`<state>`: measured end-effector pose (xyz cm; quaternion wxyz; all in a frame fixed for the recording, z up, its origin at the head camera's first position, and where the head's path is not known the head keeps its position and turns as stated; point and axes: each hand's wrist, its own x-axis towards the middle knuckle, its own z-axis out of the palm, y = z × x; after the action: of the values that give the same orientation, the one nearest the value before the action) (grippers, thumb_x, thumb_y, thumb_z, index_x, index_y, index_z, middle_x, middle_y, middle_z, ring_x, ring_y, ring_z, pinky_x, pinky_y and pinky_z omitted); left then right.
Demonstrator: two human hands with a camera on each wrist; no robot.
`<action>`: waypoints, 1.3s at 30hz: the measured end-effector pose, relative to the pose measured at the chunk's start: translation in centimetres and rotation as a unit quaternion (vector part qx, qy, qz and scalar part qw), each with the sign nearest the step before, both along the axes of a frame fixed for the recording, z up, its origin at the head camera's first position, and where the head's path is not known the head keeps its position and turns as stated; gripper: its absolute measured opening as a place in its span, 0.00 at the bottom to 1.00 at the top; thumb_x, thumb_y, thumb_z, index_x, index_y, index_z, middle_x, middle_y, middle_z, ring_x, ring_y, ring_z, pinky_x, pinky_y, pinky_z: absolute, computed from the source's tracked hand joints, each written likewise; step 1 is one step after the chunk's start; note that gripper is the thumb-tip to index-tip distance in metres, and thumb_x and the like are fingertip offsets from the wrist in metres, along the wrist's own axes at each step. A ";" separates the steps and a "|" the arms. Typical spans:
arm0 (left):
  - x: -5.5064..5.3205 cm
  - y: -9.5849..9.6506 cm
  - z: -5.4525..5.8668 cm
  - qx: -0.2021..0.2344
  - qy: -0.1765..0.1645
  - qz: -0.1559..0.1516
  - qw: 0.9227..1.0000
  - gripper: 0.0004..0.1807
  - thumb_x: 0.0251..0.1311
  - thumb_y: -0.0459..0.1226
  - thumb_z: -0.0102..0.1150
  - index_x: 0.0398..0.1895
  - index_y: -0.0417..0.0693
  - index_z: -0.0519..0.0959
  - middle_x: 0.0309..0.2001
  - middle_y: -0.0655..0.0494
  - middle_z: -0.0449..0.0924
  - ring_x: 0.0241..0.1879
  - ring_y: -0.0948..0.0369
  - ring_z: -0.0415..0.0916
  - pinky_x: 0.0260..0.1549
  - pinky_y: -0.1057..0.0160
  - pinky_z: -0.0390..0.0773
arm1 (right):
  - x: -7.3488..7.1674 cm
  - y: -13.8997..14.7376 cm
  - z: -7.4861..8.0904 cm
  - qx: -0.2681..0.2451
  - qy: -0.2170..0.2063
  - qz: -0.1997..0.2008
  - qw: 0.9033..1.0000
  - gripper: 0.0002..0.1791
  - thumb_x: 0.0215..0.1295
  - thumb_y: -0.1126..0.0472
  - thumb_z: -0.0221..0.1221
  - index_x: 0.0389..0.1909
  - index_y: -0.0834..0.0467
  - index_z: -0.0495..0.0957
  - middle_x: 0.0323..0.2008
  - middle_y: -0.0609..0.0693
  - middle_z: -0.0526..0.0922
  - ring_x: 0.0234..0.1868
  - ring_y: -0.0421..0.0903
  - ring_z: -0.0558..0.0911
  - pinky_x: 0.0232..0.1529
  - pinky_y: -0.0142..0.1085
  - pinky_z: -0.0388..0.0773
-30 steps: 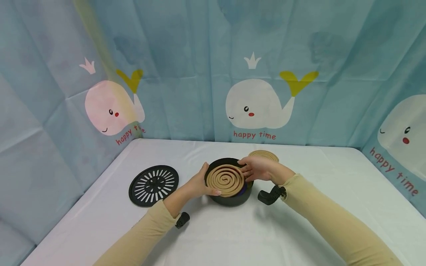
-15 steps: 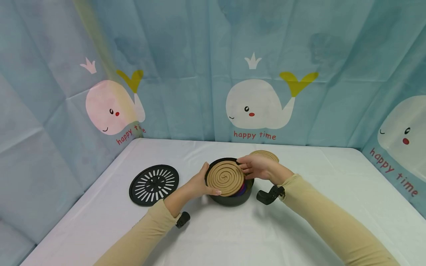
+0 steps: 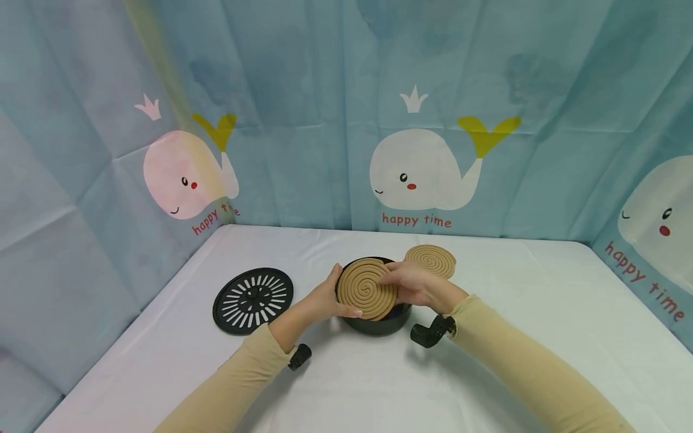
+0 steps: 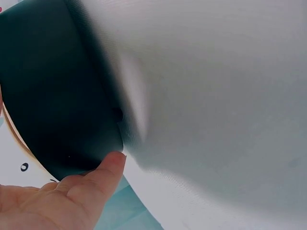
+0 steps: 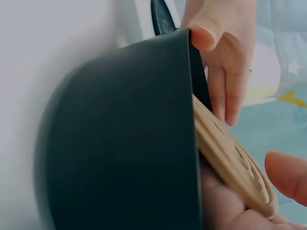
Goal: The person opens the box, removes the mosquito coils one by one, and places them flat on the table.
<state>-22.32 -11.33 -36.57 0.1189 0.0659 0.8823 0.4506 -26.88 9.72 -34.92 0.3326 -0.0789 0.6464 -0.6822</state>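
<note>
Right hand (image 3: 415, 284) has closed onto tan coil (image 3: 361, 290) | right hand: pinching its edge | left hand (image 3: 326, 298): gripping black bowl (image 3: 377, 328) | tan coil: tilted in bowl's mouth, right side above rim

Blue curtain (image 3: 303, 66), printed whales (image 3: 425, 162), red lettering (image 3: 417, 221), white tablecloth (image 3: 368, 379)

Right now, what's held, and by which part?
The right hand holds a mosquito coil by its right edge; the left hand holds the black coil holder by its left side.
</note>
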 end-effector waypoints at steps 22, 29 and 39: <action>0.0 0.1 0.0 -0.009 0.010 0.000 1.000 0.65 0.47 0.39 0.77 0.77 0.37 0.37 0.76 0.40 0.41 0.73 0.44 0.46 0.69 0.46 0.52 | 0.8 3.0 1.1 -0.062 0.009 -0.027 0.998 0.31 0.73 0.74 0.41 0.74 0.70 0.44 0.52 0.59 0.73 0.46 0.44 0.81 0.52 0.45 0.78; -0.1 0.0 -0.1 -0.015 0.013 -0.008 1.000 0.64 0.49 0.40 0.76 0.77 0.37 0.37 0.76 0.43 0.43 0.73 0.45 0.46 0.69 0.47 0.52 | 0.6 4.9 1.9 -0.081 0.019 -0.047 0.995 0.31 0.73 0.74 0.41 0.74 0.72 0.42 0.48 0.55 0.76 0.44 0.42 0.82 0.49 0.42 0.80; -0.2 0.0 -0.2 -0.012 0.012 -0.007 1.000 0.64 0.49 0.40 0.76 0.77 0.37 0.37 0.77 0.44 0.43 0.73 0.45 0.46 0.68 0.47 0.54 | 0.7 7.8 2.9 -0.112 0.017 -0.080 0.990 0.35 0.74 0.73 0.39 0.75 0.68 0.34 0.57 0.60 0.69 0.46 0.41 0.82 0.51 0.38 0.78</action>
<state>-22.50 -11.34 -36.77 0.1123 0.0764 0.8887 0.4379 -26.13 17.47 -31.99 0.2552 -0.0754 0.5757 -0.7731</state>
